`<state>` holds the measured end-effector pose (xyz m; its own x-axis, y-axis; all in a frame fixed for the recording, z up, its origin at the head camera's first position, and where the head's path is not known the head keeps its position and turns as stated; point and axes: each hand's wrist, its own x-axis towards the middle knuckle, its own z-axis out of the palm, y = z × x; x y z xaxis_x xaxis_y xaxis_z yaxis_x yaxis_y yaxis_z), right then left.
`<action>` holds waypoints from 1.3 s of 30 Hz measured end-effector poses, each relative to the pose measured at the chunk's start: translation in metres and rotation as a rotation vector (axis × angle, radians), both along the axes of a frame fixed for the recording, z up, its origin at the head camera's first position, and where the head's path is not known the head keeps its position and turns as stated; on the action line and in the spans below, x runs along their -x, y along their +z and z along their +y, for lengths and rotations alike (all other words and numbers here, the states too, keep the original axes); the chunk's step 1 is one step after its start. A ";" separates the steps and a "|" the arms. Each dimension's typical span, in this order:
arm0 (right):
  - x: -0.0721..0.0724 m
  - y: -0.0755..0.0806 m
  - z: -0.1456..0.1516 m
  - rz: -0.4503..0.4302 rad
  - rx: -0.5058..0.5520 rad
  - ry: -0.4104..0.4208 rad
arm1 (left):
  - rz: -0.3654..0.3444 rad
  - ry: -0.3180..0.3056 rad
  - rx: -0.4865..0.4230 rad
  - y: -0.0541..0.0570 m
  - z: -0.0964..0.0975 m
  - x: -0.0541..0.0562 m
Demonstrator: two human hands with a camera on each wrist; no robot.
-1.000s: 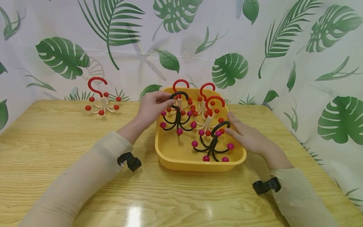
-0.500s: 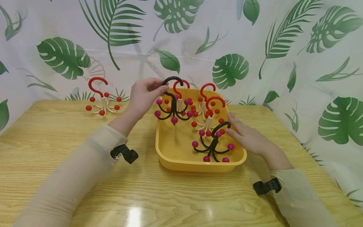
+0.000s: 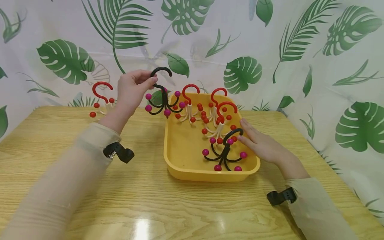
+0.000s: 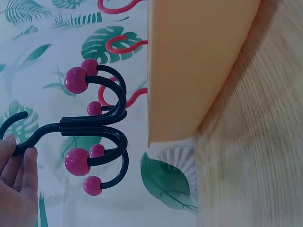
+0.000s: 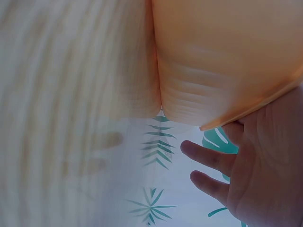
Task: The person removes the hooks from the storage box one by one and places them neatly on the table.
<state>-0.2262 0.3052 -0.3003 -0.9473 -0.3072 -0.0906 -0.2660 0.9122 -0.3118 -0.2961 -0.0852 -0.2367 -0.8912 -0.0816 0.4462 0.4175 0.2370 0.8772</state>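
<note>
My left hand [image 3: 132, 90] pinches a black multi-arm hook hanger [image 3: 164, 100] with magenta ball tips by its curved top. The hanger hangs in the air at the left rim of a yellow plastic bin [image 3: 192, 175]; the left wrist view shows its stem [image 4: 75, 125] whole. On the bin's right rim rests my right hand [image 3: 265, 145], thumb on the inner side, fingers extended outside in the right wrist view. A second black hanger [image 3: 225, 153] stands inside, its hook close to that thumb. Three cream hangers with red hooks, one of them nearer [image 3: 220, 128], fill the back and right.
Another red-hooked cream hanger [image 3: 96, 105] stands on the table at back left, partly hidden behind my left hand. The wooden table [image 3: 168, 210] ends at a leaf-printed cloth [image 3: 204, 76] behind and to the right.
My left hand has lifted the black hanger up from inside the bin and carried it left, to the bin's left rim. My right hand has stayed at the right rim.
</note>
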 end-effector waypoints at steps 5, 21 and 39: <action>-0.001 0.001 0.000 -0.004 0.001 -0.003 | -0.032 0.036 -0.066 -0.004 -0.013 0.007; -0.001 0.001 -0.001 0.004 -0.008 0.002 | -0.098 0.185 0.039 -0.023 -0.034 0.023; 0.000 -0.002 0.001 0.004 -0.004 -0.002 | -0.183 0.222 0.053 -0.054 -0.037 0.039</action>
